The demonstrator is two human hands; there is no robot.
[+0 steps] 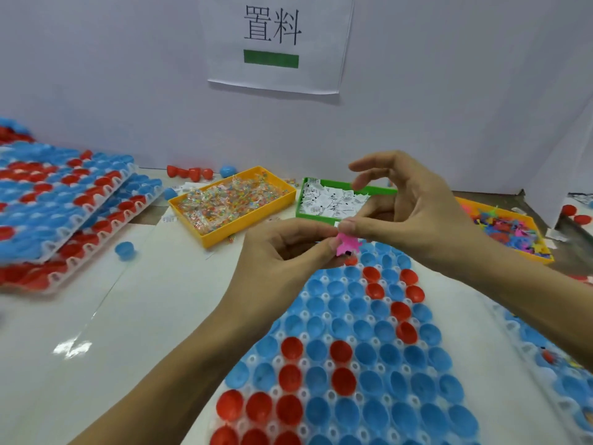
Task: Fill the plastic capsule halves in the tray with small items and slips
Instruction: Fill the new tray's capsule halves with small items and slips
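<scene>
Partly hidden pink toy (346, 245) between both hands (282, 248), tray (324, 279) cropped

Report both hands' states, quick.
Left hand: fingers curled, holding the pink star toy.
Right hand: thumb and forefinger pinching the same toy; other fingers spread.

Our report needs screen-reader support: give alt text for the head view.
Both hands pinch a pink star toy above a tray of blue and red capsule halves; bins of beads, paper slips and toys sit behind.
</scene>
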